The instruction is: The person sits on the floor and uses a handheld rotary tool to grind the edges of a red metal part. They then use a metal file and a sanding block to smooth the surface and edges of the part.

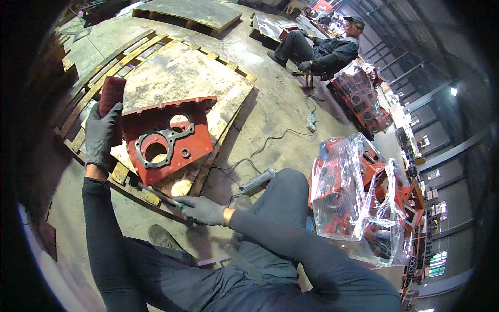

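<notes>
My left hand (pixel 100 132), in a grey glove, is closed round a dark red scouring pad (pixel 112 96), held up beside the left edge of a red metal housing (pixel 200 138). The housing rests on a wooden pallet and has large round openings with bare grey machined rims. My right hand (pixel 204 210), also gloved in grey, grips a long thin file-like tool (pixel 162 196). This tool points left, just below the housing's lower corner. Its exact kind is hard to make out.
The pallet (pixel 236 96) carries a stained board. On the floor, a cylindrical power tool (pixel 258 182) lies with its black cord (pixel 265 148) beside my knee. Plastic-wrapped red castings (pixel 338 192) stand at right. A seated person (pixel 332 54) is farther off, near more castings (pixel 358 96).
</notes>
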`<action>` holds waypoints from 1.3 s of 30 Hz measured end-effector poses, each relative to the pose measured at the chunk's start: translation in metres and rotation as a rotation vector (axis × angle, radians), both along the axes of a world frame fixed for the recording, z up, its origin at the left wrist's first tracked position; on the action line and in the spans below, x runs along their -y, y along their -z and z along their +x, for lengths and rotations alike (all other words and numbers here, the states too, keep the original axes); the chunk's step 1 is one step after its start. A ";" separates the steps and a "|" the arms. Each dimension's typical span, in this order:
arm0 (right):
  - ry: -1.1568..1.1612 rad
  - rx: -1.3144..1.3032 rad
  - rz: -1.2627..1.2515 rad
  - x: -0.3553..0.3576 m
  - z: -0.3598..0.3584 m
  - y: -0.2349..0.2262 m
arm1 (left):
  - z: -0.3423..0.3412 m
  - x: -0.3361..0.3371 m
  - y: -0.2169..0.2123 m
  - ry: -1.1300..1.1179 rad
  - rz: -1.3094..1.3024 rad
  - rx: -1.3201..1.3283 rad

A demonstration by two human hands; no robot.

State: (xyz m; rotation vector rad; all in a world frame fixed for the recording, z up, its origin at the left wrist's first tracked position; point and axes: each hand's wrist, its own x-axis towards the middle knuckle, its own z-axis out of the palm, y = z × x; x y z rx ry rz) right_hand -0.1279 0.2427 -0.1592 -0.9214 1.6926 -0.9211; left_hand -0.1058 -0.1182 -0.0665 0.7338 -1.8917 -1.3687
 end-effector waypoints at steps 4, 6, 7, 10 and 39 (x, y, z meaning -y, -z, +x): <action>0.388 0.429 -0.010 -0.012 0.012 -0.006 | -0.003 -0.018 -0.007 -0.013 -0.050 -0.020; 0.470 0.425 -0.046 -0.011 0.013 0.001 | -0.003 -0.017 -0.005 -0.001 -0.062 -0.022; 0.484 0.429 -0.075 -0.010 0.011 0.006 | -0.003 -0.016 -0.003 -0.014 -0.083 -0.029; 0.530 0.462 -0.129 -0.008 0.005 0.011 | -0.002 -0.012 -0.001 -0.029 -0.113 0.020; 0.584 0.475 -0.126 0.013 0.014 0.026 | 0.002 -0.018 -0.008 0.038 -0.047 0.109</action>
